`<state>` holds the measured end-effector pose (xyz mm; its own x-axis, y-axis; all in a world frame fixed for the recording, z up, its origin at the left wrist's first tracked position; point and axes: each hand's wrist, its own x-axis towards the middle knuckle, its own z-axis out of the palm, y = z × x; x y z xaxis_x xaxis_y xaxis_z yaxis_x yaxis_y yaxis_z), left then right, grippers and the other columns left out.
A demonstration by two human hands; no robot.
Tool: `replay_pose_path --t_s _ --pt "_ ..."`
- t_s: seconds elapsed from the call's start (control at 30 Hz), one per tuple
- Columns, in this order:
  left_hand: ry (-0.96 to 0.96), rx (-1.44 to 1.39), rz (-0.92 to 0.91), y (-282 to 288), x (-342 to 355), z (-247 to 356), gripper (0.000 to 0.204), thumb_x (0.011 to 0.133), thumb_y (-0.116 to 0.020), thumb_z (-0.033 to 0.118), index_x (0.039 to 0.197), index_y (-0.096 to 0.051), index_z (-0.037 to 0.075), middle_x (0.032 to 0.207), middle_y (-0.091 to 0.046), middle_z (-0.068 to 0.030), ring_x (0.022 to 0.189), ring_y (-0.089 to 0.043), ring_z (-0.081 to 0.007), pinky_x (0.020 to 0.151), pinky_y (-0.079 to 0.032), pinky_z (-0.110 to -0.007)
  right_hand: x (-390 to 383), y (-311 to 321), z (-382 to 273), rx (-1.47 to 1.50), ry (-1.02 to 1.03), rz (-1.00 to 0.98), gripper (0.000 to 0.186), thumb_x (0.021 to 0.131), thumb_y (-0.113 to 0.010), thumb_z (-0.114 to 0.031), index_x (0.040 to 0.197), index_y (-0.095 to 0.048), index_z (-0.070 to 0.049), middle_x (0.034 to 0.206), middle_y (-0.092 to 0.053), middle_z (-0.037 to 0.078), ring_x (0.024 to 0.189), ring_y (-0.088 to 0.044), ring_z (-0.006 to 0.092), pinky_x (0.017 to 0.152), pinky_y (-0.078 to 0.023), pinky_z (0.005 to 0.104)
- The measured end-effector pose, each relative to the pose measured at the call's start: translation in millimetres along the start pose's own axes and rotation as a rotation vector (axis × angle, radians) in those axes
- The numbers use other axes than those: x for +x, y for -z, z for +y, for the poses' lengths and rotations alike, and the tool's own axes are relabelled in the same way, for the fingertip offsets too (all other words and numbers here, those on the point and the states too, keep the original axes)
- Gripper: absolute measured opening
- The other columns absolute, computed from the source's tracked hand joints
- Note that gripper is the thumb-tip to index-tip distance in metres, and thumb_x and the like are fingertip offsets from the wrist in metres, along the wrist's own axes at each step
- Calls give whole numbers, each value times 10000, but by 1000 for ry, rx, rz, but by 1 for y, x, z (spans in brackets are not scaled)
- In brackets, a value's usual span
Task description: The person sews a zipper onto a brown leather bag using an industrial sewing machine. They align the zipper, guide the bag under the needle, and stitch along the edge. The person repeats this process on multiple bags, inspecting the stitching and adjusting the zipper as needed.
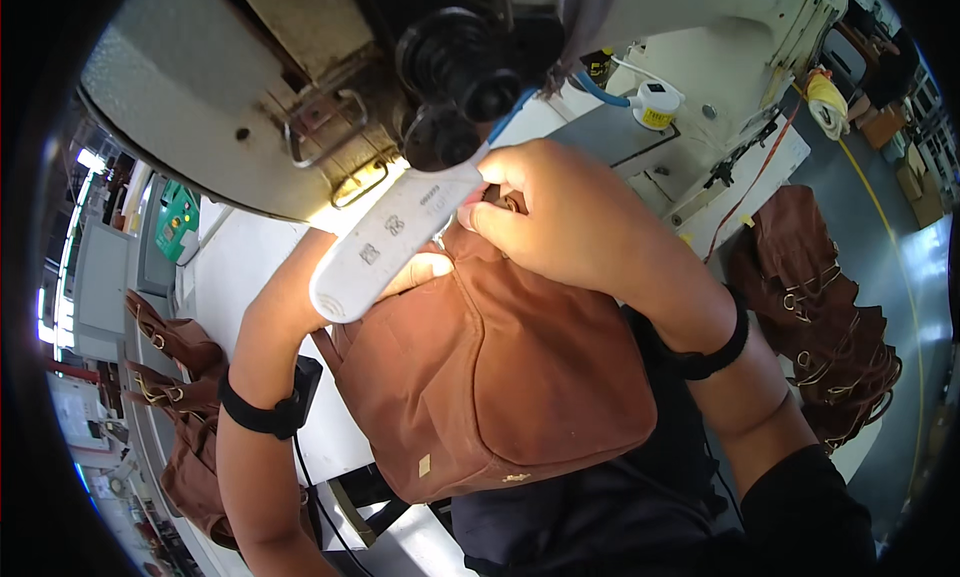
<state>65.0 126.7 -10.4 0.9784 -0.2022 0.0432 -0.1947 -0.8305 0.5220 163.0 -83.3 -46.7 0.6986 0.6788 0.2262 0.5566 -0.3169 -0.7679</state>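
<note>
A brown leather bag point(540, 367) lies across my lap and the white work surface, its top beneath the head of a sewing machine point(220, 97). My right hand point(530, 207) pinches the bag's top beside a white bar-shaped lamp point(375, 257). My left hand point(415, 272) is mostly hidden under that lamp; its thumb presses on the bag, gripping the edge near the seam. The needle area and the fingertips of my left hand are hidden.
More brown bags are piled at the left point(185, 417) and right point(820, 347). A green control box point(175, 222) stands at the left. A white fitting with a blue hose point(650, 102), a yellow cloth point(830, 102) and a red cord sit at the upper right.
</note>
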Motion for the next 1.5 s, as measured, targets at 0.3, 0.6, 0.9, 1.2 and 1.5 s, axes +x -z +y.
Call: replay_pose_path --t_s 0.3,0.6,0.9,1.2,1.5 --pt "276 -69 -68 -2 -5 -7 391 876 -819 349 1075 -706 32 892 -717 -56 832 -646 -171 771 -517 -334 3 -2 4 6 21 -18 145 858 -631 -165 883 -729 -61 897 -725 182 849 -692 408 768 -542 463" --pt "165 -21 58 -8 -7 -11 430 832 -835 409 863 -690 6 724 -589 -15 666 -522 -126 614 -446 -334 3 0 4 39 25 -58 249 916 -657 -221 917 -687 25 630 -591 125 553 -502 171 559 -393 364" --pt "236 23 -2 -9 -5 -13 509 844 -797 503 827 -684 8 695 -572 -33 654 -529 -132 617 -441 -323 3 0 7 -7 47 -51 248 933 -637 -240 928 -704 -1 619 -541 148 540 -458 206 557 -378 397" --pt "200 17 -47 -1 4 6 387 863 -819 403 849 -699 36 705 -620 1 651 -527 -99 617 -432 -293 1 -1 8 22 63 -19 213 929 -641 -239 931 -701 -35 779 -679 176 720 -674 343 658 -507 418" --pt "371 109 -125 7 13 15 415 839 -853 332 1087 -716 28 942 -725 -70 845 -659 -168 772 -527 -325 -17 -10 13 50 24 82 195 935 -659 -253 996 -680 -69 722 -659 126 635 -625 280 609 -474 382"
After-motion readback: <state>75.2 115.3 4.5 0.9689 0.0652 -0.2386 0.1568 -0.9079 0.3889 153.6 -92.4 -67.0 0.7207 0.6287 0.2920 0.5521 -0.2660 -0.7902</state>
